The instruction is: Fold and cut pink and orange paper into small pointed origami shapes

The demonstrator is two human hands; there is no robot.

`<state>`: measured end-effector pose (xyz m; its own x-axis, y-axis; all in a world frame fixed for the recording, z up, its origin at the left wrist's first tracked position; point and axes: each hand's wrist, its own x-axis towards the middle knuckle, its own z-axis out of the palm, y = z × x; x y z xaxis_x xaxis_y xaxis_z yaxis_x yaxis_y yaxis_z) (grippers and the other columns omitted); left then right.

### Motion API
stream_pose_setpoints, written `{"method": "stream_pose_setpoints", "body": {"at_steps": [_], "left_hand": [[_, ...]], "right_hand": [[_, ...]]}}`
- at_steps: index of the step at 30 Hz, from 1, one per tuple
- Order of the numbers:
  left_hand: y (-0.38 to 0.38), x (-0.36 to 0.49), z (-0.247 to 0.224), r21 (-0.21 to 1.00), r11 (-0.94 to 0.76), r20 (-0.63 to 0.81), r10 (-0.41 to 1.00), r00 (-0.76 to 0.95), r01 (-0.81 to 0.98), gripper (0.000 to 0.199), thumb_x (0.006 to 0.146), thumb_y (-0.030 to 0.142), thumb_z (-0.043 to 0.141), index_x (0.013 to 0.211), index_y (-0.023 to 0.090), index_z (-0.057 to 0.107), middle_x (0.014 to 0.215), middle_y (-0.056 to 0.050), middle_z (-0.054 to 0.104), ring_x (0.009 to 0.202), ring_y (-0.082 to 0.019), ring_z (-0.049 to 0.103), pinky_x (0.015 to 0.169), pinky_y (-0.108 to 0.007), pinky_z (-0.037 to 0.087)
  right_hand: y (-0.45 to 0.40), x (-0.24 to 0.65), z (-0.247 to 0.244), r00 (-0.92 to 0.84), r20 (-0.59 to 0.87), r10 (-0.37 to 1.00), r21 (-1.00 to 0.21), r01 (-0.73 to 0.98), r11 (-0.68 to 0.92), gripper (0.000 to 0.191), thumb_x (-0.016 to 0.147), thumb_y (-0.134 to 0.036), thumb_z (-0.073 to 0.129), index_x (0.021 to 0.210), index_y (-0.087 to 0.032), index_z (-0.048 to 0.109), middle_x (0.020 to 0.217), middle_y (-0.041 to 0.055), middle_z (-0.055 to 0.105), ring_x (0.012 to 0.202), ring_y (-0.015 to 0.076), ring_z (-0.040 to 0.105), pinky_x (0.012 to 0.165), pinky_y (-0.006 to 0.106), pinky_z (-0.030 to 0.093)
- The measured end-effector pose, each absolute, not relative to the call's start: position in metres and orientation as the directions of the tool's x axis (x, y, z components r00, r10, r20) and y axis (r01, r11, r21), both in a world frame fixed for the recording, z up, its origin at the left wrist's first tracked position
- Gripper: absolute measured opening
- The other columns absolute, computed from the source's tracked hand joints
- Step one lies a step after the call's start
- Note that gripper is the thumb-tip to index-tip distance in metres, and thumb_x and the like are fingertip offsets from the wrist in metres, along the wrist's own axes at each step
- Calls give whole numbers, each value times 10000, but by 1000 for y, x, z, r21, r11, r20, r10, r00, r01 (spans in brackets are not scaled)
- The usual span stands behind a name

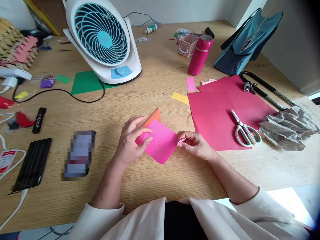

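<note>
A bright pink square of paper (161, 141) is held up a little above the table between both hands, one corner toward me. My left hand (131, 138) holds its left side, thumb over the face and fingers along the edge. My right hand (196, 144) pinches the right corner, where a small bit of the paper is bent over. Behind the pink sheet, by my left fingers, an orange piece of paper (154, 117) shows a pointed tip; the rest of it is hidden.
Right of my hands lie red sheets (212, 121) with white-handled scissors (245, 130) on top and a crumpled grey cloth (287, 128) beside them. A fan (105, 40), pink bottle (200, 55) and blue bag (247, 43) stand behind. Two phones, one blurred (78, 153), lie left.
</note>
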<state>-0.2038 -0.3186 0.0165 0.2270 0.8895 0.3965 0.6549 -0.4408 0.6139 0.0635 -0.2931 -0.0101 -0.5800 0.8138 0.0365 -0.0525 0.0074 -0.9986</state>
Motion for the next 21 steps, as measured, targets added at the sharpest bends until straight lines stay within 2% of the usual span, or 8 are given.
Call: {"method": "stream_pose_setpoints", "body": {"at_steps": [2, 4, 6, 7, 10, 13, 18, 21], "left_hand": [[-322, -195, 25, 451, -525, 397, 842, 364, 722, 137, 873, 262, 637, 992, 218, 689, 1428, -92, 556, 1445, -339, 355, 1184, -534, 234], [-326, -184, 29, 405, -566, 304, 824, 479, 718, 180, 909, 222, 570, 1074, 227, 642, 1399, -74, 593, 1450, -317, 364, 1203, -564, 154], [-328, -176, 27, 440, -574, 228, 815, 532, 690, 208, 924, 181, 522, 1115, 227, 590, 1266, -65, 668, 1362, -282, 484, 1203, -564, 148], [-329, -174, 25, 471, -563, 206, 819, 536, 679, 200, 924, 167, 511, 1105, 226, 572, 1171, -53, 696, 1253, -259, 574, 1196, -554, 173], [-328, -178, 15, 595, -487, 169, 854, 493, 639, 124, 922, 166, 509, 1026, 227, 539, 980, -21, 682, 956, -196, 647, 1059, -433, 391], [-326, -187, 6, 726, -382, 129, 893, 432, 572, 99, 934, 156, 491, 977, 228, 544, 948, -15, 644, 919, -170, 621, 846, -292, 468], [-325, -192, -3, 818, -296, 68, 901, 428, 493, 169, 937, 148, 489, 973, 221, 636, 958, -25, 649, 908, -164, 623, 833, -278, 459], [-325, -188, -7, 839, -269, 36, 895, 445, 472, 239, 933, 120, 475, 992, 220, 684, 973, -33, 667, 905, -159, 635, 816, -273, 463]], "right_hand": [[-296, 62, -10, -660, 3, 751, -1000, -18, -11, 218, 881, -395, 702, 866, -186, 642, 869, 39, 666, 821, 164, 624, 774, 297, 504], [-298, 61, -10, -721, 2, 693, -1000, -2, 1, 188, 892, -360, 688, 888, -180, 631, 897, 39, 656, 823, 152, 620, 783, 288, 506], [-299, 62, -10, -757, 7, 654, -1000, 14, 26, 126, 902, -298, 667, 908, -181, 621, 917, 35, 642, 814, 139, 607, 774, 273, 502], [-299, 63, -9, -766, 7, 643, -999, 22, 38, 91, 902, -265, 654, 919, -183, 618, 930, 37, 638, 816, 139, 603, 764, 268, 500], [-298, 67, -7, -783, 1, 622, -994, 68, 87, 61, 884, -158, 606, 932, -191, 621, 952, 41, 636, 834, 150, 600, 734, 266, 490], [-297, 71, -4, -788, 18, 615, -961, 155, 227, 180, 843, -66, 554, 932, -194, 644, 908, 24, 641, 810, 144, 596, 719, 258, 472], [-296, 73, 0, -800, 25, 600, -899, 245, 364, 300, 846, -49, 535, 1037, -201, 709, 929, 36, 672, 762, 135, 612, 673, 239, 475], [-295, 73, 1, -828, 37, 560, -905, 209, 369, 231, 876, -105, 585, 1033, -194, 729, 992, 65, 664, 832, 157, 645, 721, 257, 502]]}}
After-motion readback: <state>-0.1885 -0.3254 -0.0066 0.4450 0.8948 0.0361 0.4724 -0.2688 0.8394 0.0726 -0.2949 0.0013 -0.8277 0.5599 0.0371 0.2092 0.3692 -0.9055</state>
